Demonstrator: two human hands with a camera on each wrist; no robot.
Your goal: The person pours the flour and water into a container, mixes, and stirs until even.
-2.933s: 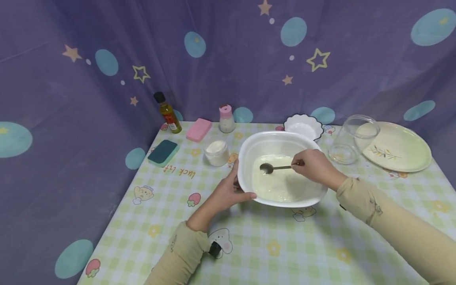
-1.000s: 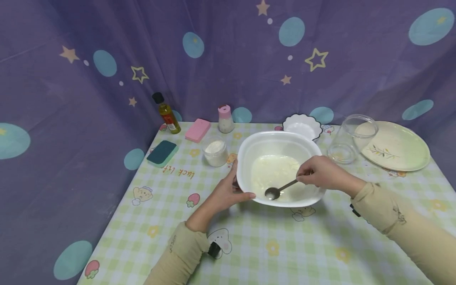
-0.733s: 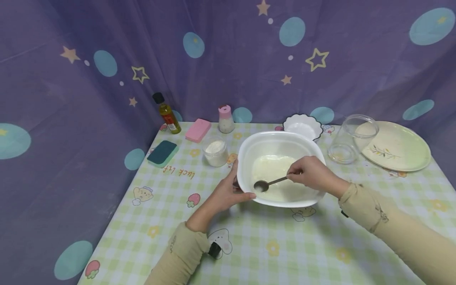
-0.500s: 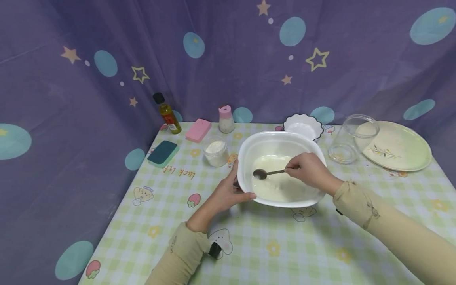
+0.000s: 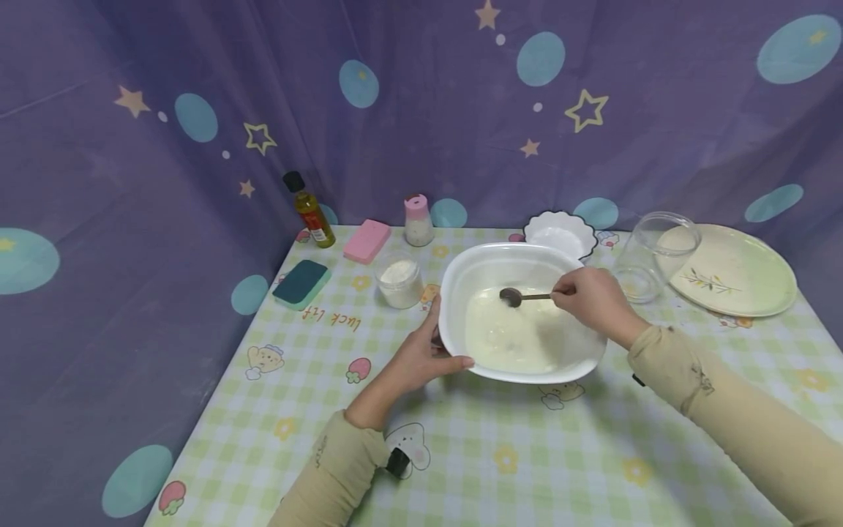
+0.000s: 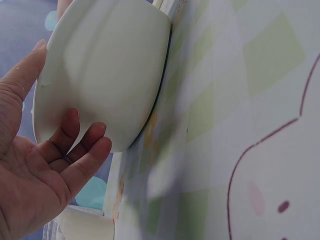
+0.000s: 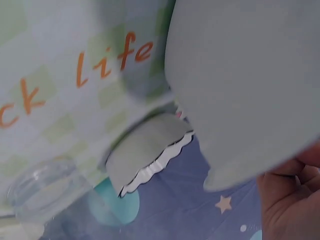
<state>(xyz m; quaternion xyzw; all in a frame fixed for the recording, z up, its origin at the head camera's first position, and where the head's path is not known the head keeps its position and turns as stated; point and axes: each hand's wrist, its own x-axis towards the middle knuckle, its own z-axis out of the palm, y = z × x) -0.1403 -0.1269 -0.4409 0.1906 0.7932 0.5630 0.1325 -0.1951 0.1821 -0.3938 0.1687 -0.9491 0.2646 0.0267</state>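
A white basin (image 5: 510, 265) stands on the table with a pale, creamy liquid (image 5: 503, 340) in its bottom. My left hand (image 5: 421, 357) holds the basin's left side, thumb at the near rim. In the left wrist view that hand's bent fingers (image 6: 82, 165) lie against the outer wall. Over the basin's right part, my right hand (image 5: 596, 301) pinches the handle of a dark metal spoon (image 5: 533, 296). The spoon's bowl is at the far side of the liquid. In the right wrist view the basin wall hides the spoon and most of that hand (image 7: 292, 200).
Left of the basin are a tub of white powder (image 5: 399, 282), a green sponge (image 5: 301, 283), a pink sponge (image 5: 367, 241), an oil bottle (image 5: 312, 217) and a pink-capped shaker (image 5: 418, 221). Behind and right are a scalloped dish (image 5: 560, 230), a clear cup (image 5: 658, 245) and an oval plate (image 5: 744, 267).
My right hand has swept the spoon around through the liquid, lately from the left side toward the far right. The left hand and the basin have stayed in place.
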